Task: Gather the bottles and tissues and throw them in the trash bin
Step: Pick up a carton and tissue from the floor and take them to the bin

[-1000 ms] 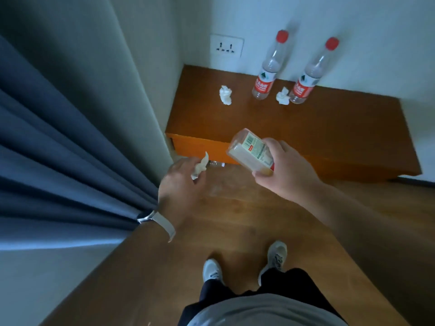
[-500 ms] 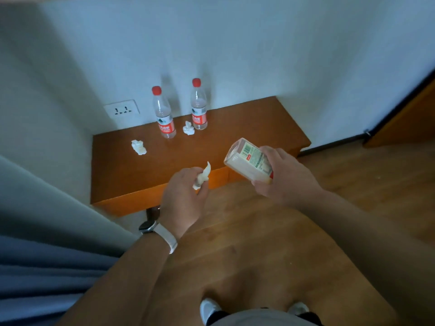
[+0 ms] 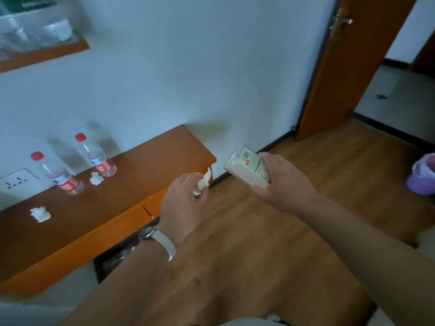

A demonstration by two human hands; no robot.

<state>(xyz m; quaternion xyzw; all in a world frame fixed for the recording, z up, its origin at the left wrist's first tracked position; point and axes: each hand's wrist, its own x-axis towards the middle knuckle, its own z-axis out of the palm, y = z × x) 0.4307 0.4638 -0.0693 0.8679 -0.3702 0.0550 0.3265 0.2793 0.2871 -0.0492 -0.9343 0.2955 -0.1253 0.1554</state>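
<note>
My right hand (image 3: 281,184) grips a clear plastic bottle (image 3: 247,167), held tilted with its base toward the wall. My left hand (image 3: 182,203) pinches a crumpled white tissue (image 3: 203,182) between thumb and fingers. On the low orange wooden bench (image 3: 131,184) at the left stand two red-capped water bottles, one (image 3: 56,172) near the wall socket and one (image 3: 96,155) to its right. A tissue ball (image 3: 96,178) lies between them, and another tissue (image 3: 40,214) lies nearer the bench's front left. A purple bin (image 3: 422,177) with a liner stands at the right edge on the floor.
A white wall runs behind the bench, with a wall socket (image 3: 16,181) at the left. An open wooden door (image 3: 341,67) stands at the upper right, with a tiled room beyond. Wooden floor (image 3: 270,243) stretches below my arms. A shelf (image 3: 42,55) with plastic-wrapped items hangs upper left.
My view has swung to the right: the curtain has left the frame, the bench has slid left, and the door and purple bin have come into sight. Both hands keep their holds.
</note>
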